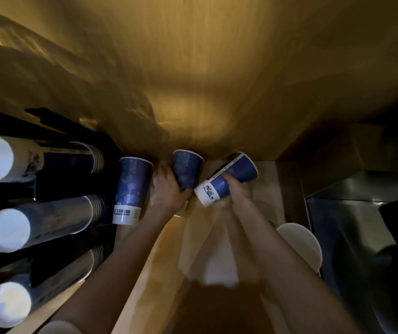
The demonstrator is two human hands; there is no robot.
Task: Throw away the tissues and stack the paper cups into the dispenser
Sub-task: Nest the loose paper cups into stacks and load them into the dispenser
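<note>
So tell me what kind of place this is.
Probably a cafe or drinks counter. A cup dispenser holds three stacks of paper cups, each hand, left hand and right hand, grips a branded blue cup, and a steel sink sits at the right.

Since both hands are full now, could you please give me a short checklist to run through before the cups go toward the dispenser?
1. Left hand has a firm hold on the middle cup: ok, fingers wrap its lower part.
2. Right hand holds the tilted cup: ok, gripped around its middle.
3. Third cup accounted for: ok, it stands upside down, untouched, beside the dispenser.
4. Room left in the dispenser tubes: cannot tell, all three already hold stacks.
5. Held cups are empty inside: cannot tell, their openings face away.
6. Tissues cleared: not ok, pale tissue appears to lie on the counter under the arms.
</note>
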